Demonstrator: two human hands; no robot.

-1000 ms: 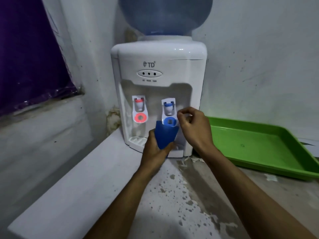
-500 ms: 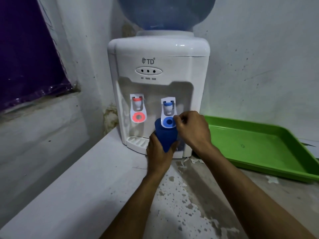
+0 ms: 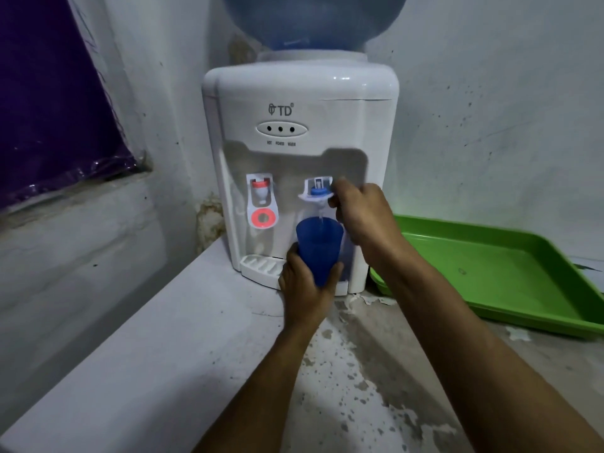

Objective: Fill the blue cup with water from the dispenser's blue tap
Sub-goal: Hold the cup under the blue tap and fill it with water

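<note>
A white water dispenser [image 3: 300,99] with a blue bottle on top stands on the counter against the wall. My left hand [image 3: 304,291] grips the blue cup [image 3: 318,248] upright, directly under the blue tap [image 3: 316,191]. My right hand [image 3: 362,214] has its fingers on the blue tap's white lever, which is tilted up. A thin stream of water [image 3: 322,219] falls from the tap into the cup. The red tap [image 3: 261,191] sits to the left, untouched.
A green tray [image 3: 510,273] lies on the counter to the right of the dispenser. The dispenser's drip tray [image 3: 261,266] is below the taps. The stained counter [image 3: 359,371] runs toward me, and a ledge with a dark purple sheet [image 3: 52,99] is at the left.
My right hand has lifted the blue tap's lever and water now runs. My left hand lowered the cup a little under the spout. The view has moved closer to the dispenser.
</note>
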